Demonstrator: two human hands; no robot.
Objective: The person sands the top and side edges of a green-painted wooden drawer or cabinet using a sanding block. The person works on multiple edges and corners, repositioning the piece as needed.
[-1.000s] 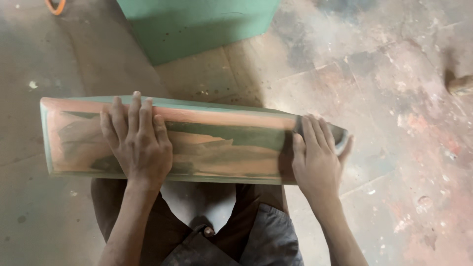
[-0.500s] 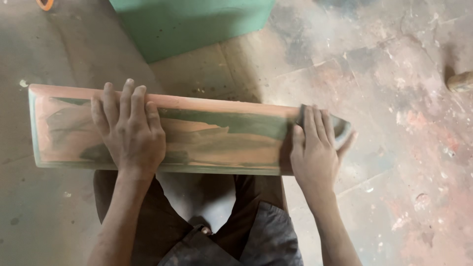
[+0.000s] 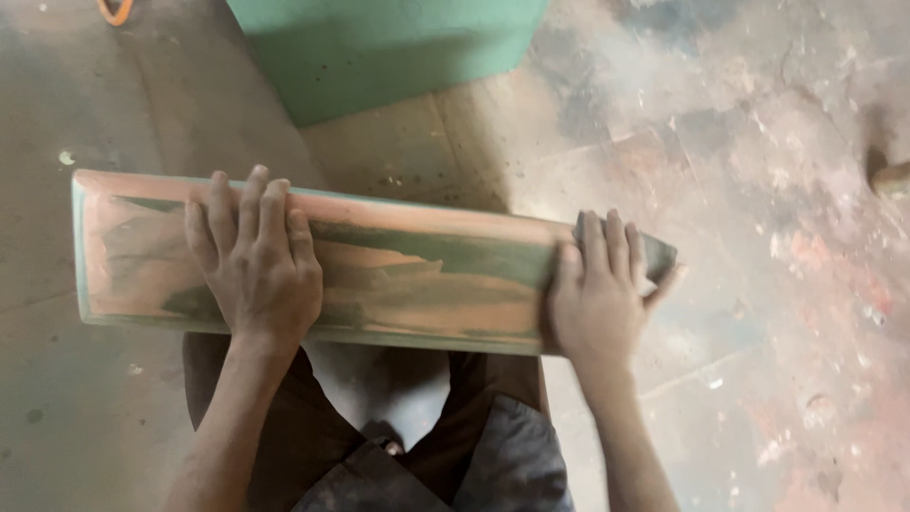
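A long wooden board (image 3: 427, 275), green paint worn through to orange-brown, lies across my lap. My left hand (image 3: 256, 265) presses flat on its left part, fingers spread towards the far edge. My right hand (image 3: 597, 294) rests on the board's right end. It presses down a dark grey sheet of sandpaper (image 3: 656, 254), whose corner sticks out past my fingers. My dark trousers and shirt show below the board.
A large green painted block (image 3: 389, 47) stands on the floor just beyond the board. An orange loop (image 3: 116, 9) lies at the top left. A brown object (image 3: 891, 175) sits at the right edge. The concrete floor (image 3: 777, 360) is dusty and stained.
The board and both hands slid a little to the left, then back to the right. Both hands keep the same hold on the board.
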